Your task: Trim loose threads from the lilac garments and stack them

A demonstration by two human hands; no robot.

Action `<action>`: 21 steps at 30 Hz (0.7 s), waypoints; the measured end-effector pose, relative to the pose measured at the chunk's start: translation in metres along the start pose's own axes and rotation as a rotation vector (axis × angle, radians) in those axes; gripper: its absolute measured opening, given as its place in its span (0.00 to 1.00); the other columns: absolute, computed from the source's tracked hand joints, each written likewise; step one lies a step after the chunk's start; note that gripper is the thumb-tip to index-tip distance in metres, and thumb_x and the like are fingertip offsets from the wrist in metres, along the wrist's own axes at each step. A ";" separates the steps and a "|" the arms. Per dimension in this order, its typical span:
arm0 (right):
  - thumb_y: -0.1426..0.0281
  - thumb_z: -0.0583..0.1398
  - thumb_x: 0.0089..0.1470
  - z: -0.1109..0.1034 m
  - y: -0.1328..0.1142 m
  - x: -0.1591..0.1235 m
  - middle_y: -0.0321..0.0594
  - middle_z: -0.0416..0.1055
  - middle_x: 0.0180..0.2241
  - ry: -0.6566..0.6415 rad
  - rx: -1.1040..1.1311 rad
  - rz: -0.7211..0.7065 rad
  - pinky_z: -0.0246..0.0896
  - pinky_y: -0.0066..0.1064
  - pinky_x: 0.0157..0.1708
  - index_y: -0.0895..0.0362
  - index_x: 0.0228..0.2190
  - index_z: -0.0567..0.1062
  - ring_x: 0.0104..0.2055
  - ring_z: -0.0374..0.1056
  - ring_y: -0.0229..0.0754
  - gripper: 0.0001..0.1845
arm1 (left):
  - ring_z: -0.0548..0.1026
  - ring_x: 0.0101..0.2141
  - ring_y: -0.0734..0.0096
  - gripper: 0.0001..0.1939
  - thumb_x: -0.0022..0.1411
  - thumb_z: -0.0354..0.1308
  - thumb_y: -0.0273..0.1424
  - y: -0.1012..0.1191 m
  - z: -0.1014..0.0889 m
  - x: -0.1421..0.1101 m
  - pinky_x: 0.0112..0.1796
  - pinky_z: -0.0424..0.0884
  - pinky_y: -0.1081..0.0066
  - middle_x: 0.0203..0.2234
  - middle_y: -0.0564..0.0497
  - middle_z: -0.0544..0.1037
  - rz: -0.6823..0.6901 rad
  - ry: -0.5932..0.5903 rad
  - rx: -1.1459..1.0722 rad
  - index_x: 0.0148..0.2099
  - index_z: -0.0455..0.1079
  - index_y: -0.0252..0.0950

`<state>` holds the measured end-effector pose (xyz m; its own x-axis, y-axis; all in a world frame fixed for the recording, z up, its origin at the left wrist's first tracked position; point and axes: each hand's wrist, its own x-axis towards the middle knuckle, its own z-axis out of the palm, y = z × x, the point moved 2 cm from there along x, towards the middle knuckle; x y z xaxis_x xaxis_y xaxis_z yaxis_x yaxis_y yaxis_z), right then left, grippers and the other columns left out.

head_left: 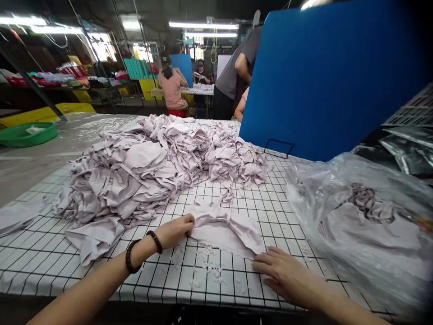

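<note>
A pale lilac fabric piece lies spread on the grid-patterned tablecloth in front of me, with a fold along its upper part. At its left end my left hand, with dark beaded bracelets on the wrist, pinches the edge. My right hand rests palm down at the lower right corner, fingers stretched out and their tips touching the cloth. Small fabric scraps are scattered just below the piece. Beyond my left hand rises a big heap of similar lilac pieces.
A clear plastic bag holding lilac fabric stands at the right. A tall blue board stands behind it with a black wire stand. A green tray sits far left. Co-workers are at tables beyond.
</note>
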<state>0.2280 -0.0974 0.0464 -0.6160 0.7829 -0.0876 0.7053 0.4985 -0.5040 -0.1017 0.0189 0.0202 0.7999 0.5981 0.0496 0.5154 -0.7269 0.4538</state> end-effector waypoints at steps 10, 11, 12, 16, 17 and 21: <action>0.78 0.50 0.54 -0.011 0.049 0.116 0.45 0.68 0.46 0.275 -0.003 0.233 0.59 0.33 0.36 0.54 0.47 0.69 0.41 0.67 0.44 0.20 | 0.69 0.40 0.60 0.13 0.54 0.58 0.30 0.031 0.027 0.050 0.41 0.66 0.63 0.38 0.44 0.70 -0.261 0.240 -0.128 0.43 0.67 0.37; 0.79 0.50 0.53 -0.010 0.052 0.131 0.45 0.68 0.46 0.216 -0.120 0.179 0.58 0.33 0.37 0.54 0.47 0.68 0.41 0.66 0.45 0.21 | 0.69 0.37 0.60 0.12 0.53 0.59 0.31 0.026 0.033 0.058 0.39 0.66 0.64 0.35 0.45 0.71 -0.292 0.232 -0.156 0.41 0.67 0.37; 0.80 0.50 0.53 -0.009 0.053 0.143 0.45 0.68 0.45 0.159 -0.228 0.132 0.57 0.34 0.37 0.55 0.46 0.69 0.41 0.66 0.45 0.20 | 0.69 0.35 0.61 0.10 0.52 0.60 0.30 0.021 0.039 0.064 0.37 0.66 0.65 0.32 0.47 0.72 -0.316 0.219 -0.183 0.39 0.68 0.37; 0.78 0.53 0.52 -0.020 0.053 0.163 0.47 0.67 0.41 0.110 -0.400 0.077 0.54 0.32 0.37 0.58 0.33 0.71 0.39 0.64 0.43 0.09 | 0.70 0.29 0.66 0.08 0.53 0.57 0.28 0.007 0.045 0.067 0.31 0.65 0.69 0.28 0.49 0.73 -0.362 0.200 -0.337 0.37 0.70 0.38; 0.78 0.54 0.50 -0.024 0.050 0.162 0.46 0.67 0.40 0.136 -0.356 0.092 0.54 0.31 0.35 0.59 0.33 0.70 0.38 0.64 0.42 0.08 | 0.70 0.29 0.67 0.09 0.53 0.56 0.27 0.006 0.045 0.065 0.31 0.65 0.70 0.28 0.49 0.74 -0.358 0.196 -0.382 0.39 0.71 0.38; 0.76 0.54 0.49 -0.033 0.022 0.143 0.37 0.69 0.31 0.132 -0.003 0.119 0.54 0.27 0.29 0.56 0.35 0.68 0.30 0.62 0.36 0.09 | 0.71 0.32 0.68 0.13 0.55 0.53 0.24 0.007 0.040 0.059 0.34 0.66 0.71 0.33 0.49 0.75 -0.318 0.175 -0.449 0.41 0.73 0.39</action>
<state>0.1669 0.0373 0.0508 -0.4768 0.8784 -0.0328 0.7716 0.4004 -0.4944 -0.0389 0.0354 -0.0097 0.5444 0.8385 -0.0224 0.5110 -0.3103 0.8016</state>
